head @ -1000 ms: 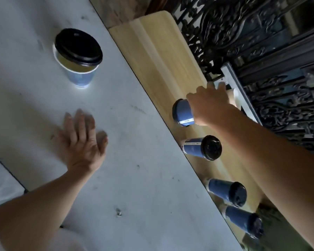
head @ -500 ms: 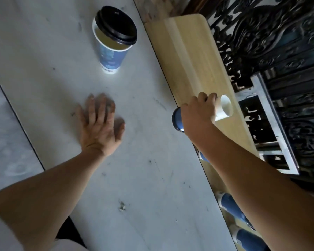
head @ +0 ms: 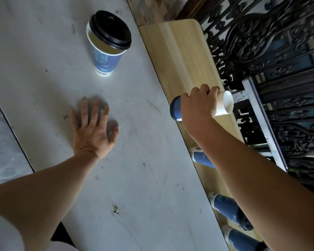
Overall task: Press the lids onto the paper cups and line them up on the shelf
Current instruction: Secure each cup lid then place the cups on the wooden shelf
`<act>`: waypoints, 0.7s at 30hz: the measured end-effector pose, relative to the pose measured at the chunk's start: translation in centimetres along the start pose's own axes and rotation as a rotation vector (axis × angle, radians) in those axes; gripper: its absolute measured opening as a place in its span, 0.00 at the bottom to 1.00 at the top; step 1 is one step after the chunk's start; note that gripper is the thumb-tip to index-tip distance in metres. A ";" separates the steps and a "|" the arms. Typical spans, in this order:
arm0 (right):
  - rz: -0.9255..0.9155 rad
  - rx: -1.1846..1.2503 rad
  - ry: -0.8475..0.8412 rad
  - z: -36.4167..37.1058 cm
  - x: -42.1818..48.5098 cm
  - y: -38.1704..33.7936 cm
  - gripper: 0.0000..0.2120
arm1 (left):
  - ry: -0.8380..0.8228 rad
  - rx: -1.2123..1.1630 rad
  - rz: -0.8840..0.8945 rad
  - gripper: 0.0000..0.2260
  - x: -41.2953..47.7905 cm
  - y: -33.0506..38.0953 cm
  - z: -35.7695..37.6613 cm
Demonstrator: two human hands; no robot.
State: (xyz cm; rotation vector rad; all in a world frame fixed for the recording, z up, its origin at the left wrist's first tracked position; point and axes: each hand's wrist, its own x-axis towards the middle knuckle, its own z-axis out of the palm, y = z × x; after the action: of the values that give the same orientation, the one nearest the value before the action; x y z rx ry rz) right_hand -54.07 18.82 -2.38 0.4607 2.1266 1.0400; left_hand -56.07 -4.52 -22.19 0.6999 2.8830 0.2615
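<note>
I have a blue paper cup (head: 175, 110) wrapped in my right hand (head: 198, 109), lying sideways in the grip with its blue base end pointing toward the counter (head: 43, 69) and a white end (head: 227, 104) pointing out toward the railing. I cannot tell whether that white end is the cup's open mouth or something else I hold with it. My right fingers (head: 203, 90) are curled tight around the cup's body, and the cup hangs above the wooden shelf (head: 179, 51), close to the edge where the shelf meets the counter.

Further along the shelf, partly hidden under my right forearm, three more blue cups stand in a row: the nearest one (head: 200, 157) shows only its white base and some blue wall, the next (head: 227, 208) shows a dark lid at its top, and the last (head: 241, 240) is cut by the bottom edge of the view.

On the grey counter, well apart from the shelf row, one blue cup (head: 103, 58) stands upright with a black lid (head: 110, 29) sitting on its rim. My left hand (head: 92, 127) lies flat on the counter, fingers spread, palm down, holding nothing, between that cup and me. Beyond the shelf runs a dark ornate metal railing (head: 270, 42)
</note>
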 end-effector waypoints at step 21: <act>0.033 1.331 -0.375 -1.7 3.1 0.0 0.41 | -0.067 0.004 0.003 0.33 0.0 0.1 -0.9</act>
State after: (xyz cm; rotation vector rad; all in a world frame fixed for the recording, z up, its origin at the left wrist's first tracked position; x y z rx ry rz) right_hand -57.37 19.74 -3.01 1.1640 2.1670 -0.5857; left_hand -56.22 -4.50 -21.32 0.7005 2.8204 0.2283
